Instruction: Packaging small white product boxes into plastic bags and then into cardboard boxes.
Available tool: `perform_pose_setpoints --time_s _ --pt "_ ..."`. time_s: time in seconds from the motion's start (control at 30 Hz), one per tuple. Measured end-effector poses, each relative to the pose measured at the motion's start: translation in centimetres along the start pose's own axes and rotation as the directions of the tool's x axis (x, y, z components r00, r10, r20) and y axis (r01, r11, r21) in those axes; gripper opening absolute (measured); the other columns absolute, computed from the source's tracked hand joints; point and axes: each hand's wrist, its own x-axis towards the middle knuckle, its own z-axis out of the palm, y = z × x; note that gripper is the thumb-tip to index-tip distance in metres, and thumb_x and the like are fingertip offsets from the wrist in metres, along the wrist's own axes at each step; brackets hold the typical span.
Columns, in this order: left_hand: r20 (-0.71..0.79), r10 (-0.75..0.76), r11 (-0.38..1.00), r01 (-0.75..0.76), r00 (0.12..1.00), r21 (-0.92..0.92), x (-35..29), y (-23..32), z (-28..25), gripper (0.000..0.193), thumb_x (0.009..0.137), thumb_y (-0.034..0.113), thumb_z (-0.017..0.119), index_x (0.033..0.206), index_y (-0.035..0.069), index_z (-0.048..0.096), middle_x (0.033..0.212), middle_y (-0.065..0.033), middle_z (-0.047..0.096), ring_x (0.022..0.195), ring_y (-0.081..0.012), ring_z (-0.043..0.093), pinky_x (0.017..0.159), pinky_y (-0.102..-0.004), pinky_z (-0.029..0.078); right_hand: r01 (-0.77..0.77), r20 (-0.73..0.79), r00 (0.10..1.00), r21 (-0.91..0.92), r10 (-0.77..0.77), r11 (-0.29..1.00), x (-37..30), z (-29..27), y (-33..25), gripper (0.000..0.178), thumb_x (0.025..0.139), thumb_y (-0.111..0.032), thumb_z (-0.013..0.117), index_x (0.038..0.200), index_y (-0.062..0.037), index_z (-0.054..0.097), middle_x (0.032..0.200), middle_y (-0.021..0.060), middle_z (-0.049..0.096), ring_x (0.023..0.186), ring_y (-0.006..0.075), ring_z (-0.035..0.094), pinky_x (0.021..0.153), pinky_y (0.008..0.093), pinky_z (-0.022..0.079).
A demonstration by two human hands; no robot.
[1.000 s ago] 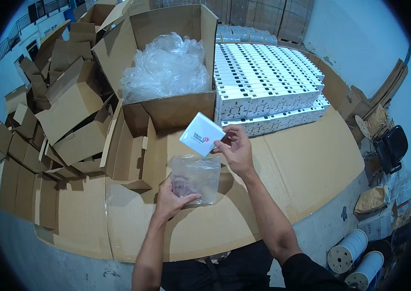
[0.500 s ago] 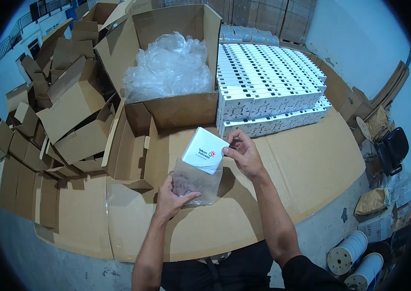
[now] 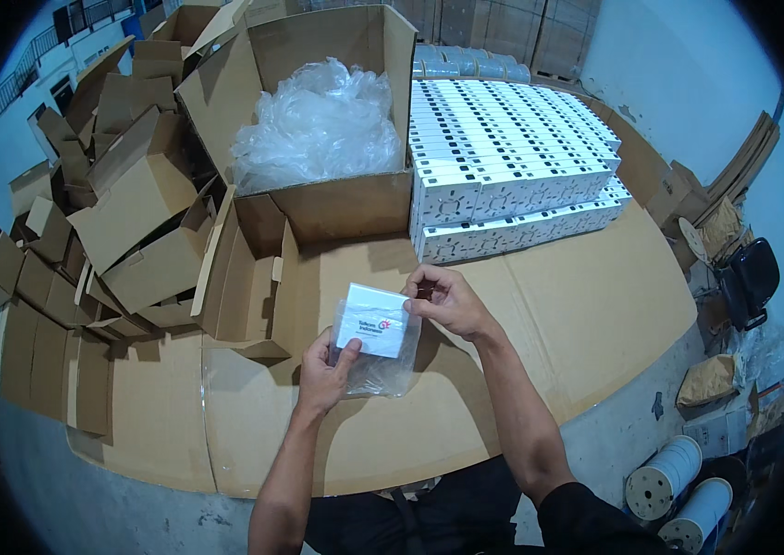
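Note:
A flat, square white box (image 3: 369,314) with a small red and dark mark is held over the near middle of the cardboard-covered table. A clear plastic bag (image 3: 381,377) surrounds its lower part and hangs below it. My left hand (image 3: 322,375) grips the box and bag from the left, thumb lying across the front and fingers hidden behind. At the box's upper right corner, my right hand (image 3: 443,301) pinches with thumb and forefinger. Whether that pinch takes in the bag's edge as well is unclear.
Rows of stacked white boxes (image 3: 521,190) stand at the far right of the table (image 3: 558,324). A large carton (image 3: 345,203) of crumpled clear plastic (image 3: 318,129) is behind my hands. Opened brown cartons (image 3: 137,203) pile up on the left. Cable spools (image 3: 665,476) sit on the floor, lower right.
The white box has moved down and slightly left, lying deeper in the bag. My left thumb has shifted up onto its front. My right hand has followed the box's corner downward.

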Motion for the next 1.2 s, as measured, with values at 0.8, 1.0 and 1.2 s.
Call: perform_pose_setpoints --time_s 0.8,1.0,1.2 --pt "-0.258 0.222 0.963 -0.170 0.940 0.208 4.4 0.6 2.2 0.049 0.111 0.040 0.040 0.132 0.001 0.064 0.119 -0.0094 0.069 0.112 -0.0165 0.061 0.102 -0.0323 0.046 0.018 -0.386 0.904 0.462 0.182 0.887 0.3 3.6 4.0 0.029 0.104 -0.021 0.062 0.119 0.0017 0.072 0.101 0.0048 0.072 0.087 0.0098 0.065 0.075 0.0251 0.053" --pt "-0.206 0.275 0.958 -0.248 0.939 0.148 5.5 2.1 2.3 0.047 0.112 0.036 0.038 0.138 0.002 0.058 0.134 -0.0092 0.061 0.124 -0.0174 0.055 0.109 -0.0320 0.041 0.080 -0.353 0.934 0.342 0.049 0.936 0.1 2.4 4.0 0.037 0.104 -0.025 0.062 0.129 0.0015 0.066 0.115 0.0081 0.070 0.104 0.0125 0.065 0.089 0.0274 0.053" --pt "-0.240 0.223 0.951 -0.265 0.945 -0.159 6.4 0.1 2.0 0.049 0.111 0.040 0.040 0.137 0.003 0.060 0.131 -0.0084 0.062 0.122 -0.0177 0.056 0.106 -0.0318 0.042 0.052 -0.296 0.955 0.122 -0.013 0.991 0.3 3.7 2.3 0.039 0.097 -0.013 0.071 0.132 0.0013 0.063 0.123 0.0089 0.068 0.106 0.0125 0.065 0.096 0.0282 0.053"
